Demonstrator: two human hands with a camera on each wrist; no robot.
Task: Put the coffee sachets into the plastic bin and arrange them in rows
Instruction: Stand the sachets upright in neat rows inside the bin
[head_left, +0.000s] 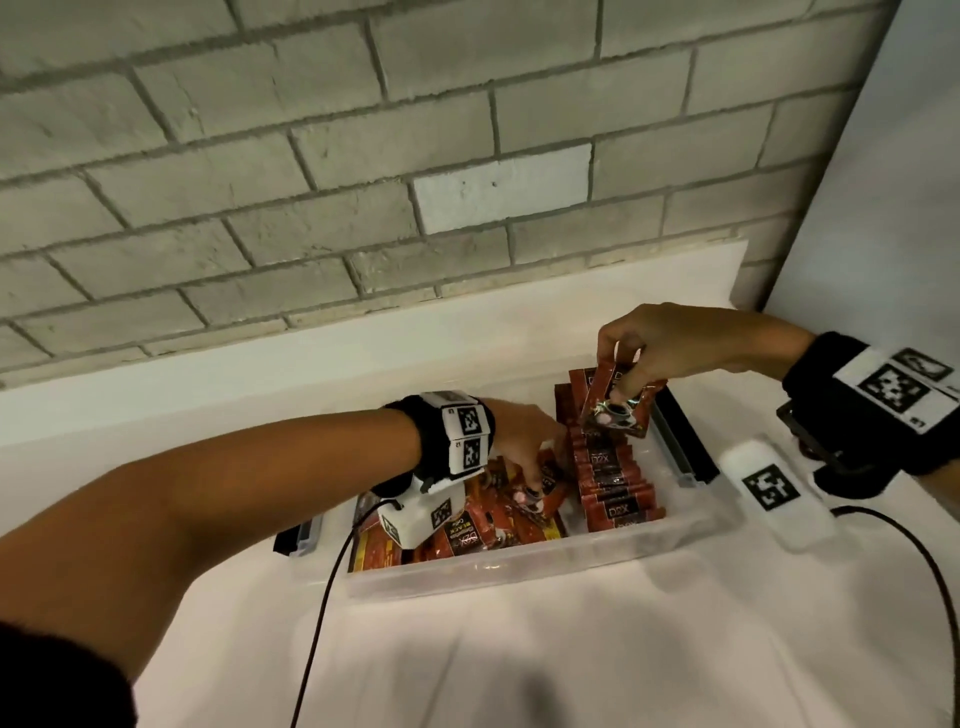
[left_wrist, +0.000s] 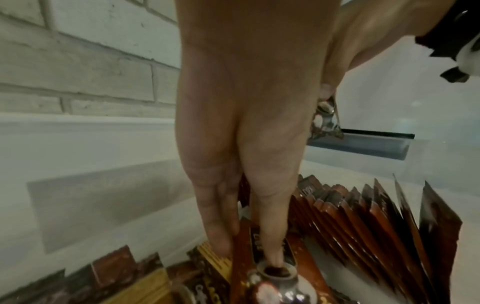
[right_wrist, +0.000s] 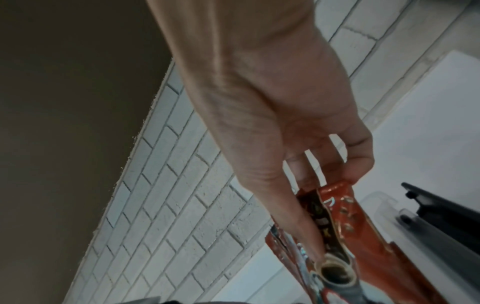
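The coffee sachets are glossy red-brown packets printed with a cup of coffee and dark lettering. A row of sachets (head_left: 613, 478) stands on edge along the right side of the clear plastic bin (head_left: 519, 564), overlapping like a fan; a loose pile of sachets (head_left: 483, 525) lies flat and jumbled in the left part. The bin sits on the white table (head_left: 519, 649), against a grey brick wall (head_left: 311, 156).

The right hand (head_left: 675, 343) holds one sachet (head_left: 618, 405) above the far end of the row, its grip pinched on the upper edge with thumb and fingers. The left hand (head_left: 524, 441) reaches down into the pile, fingers (left_wrist: 270, 236) pointing downward and closed around a flat sachet (left_wrist: 272, 281).

The left wrist view shows the standing row from the side, edges spread apart, which the head view flattens. The right wrist view shows the held sachet (right_wrist: 337, 216) bending between thumb and fingers, and a dark bin latch (right_wrist: 441, 207) beside it.

The left wrist camera housing (head_left: 421, 514) covers part of the pile. Lettering on most packets is blurred. A white tagged block (head_left: 769, 488) lies right of the bin.
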